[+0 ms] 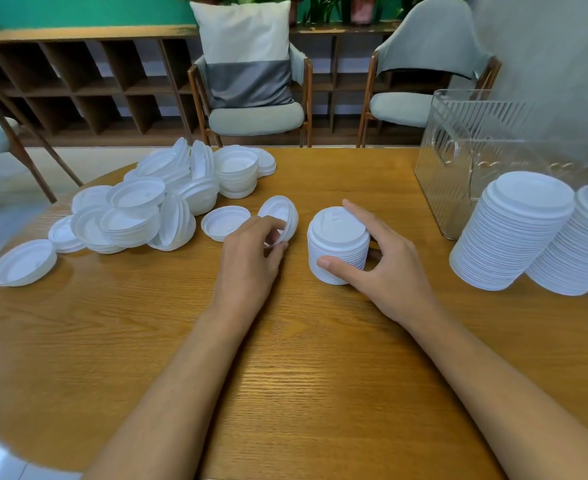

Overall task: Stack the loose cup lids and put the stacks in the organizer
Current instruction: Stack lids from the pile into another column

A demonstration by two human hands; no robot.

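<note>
Left hand (251,251) pinches one tilted lid (280,216); right hand (386,265) grips a short stack (337,247) (upright on the counter (285,358)).

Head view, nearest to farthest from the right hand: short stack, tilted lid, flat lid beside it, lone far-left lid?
1. short stack, held by the right hand.
2. tilted lid, pinched by the left hand.
3. flat lid, left of that.
4. lone lid, table's far left.

Bare forearms (178,386), bare left hand (247,261) and right hand (389,271).
</note>
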